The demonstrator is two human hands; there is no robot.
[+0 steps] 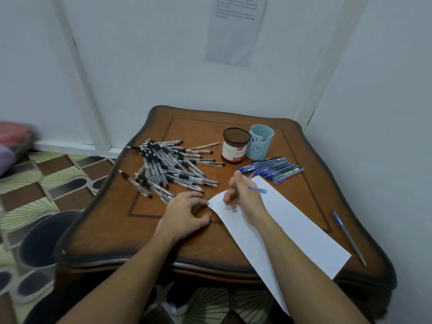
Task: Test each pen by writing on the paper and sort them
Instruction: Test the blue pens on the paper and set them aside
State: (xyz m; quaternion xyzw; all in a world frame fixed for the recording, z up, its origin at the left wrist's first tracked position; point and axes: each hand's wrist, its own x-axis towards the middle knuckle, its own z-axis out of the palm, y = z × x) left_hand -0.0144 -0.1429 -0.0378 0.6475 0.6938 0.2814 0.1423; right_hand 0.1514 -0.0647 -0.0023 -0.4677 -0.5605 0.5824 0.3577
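A long white paper (pixel 289 220) lies slanted across the brown wooden table (pixel 112 220). My right hand (pixel 243 195) grips a blue pen (pixel 258 189) over the paper's far end. Beside the paper's left corner my left hand (pixel 187 212) rests on the table, its fingers spread and touching that corner. A heap of clear pens with black grips (pixel 173 169) lies at the table's left. Several blue pens (pixel 273 169) lie side by side behind the paper. One more blue pen (pixel 348 237) lies alone at the right edge.
A brown mesh pen cup (pixel 235 146) and a light blue bear cup (pixel 260 145) stand at the back of the table. A dark bin (pixel 44 239) sits on the patterned floor to the left. Walls close in behind and to the right.
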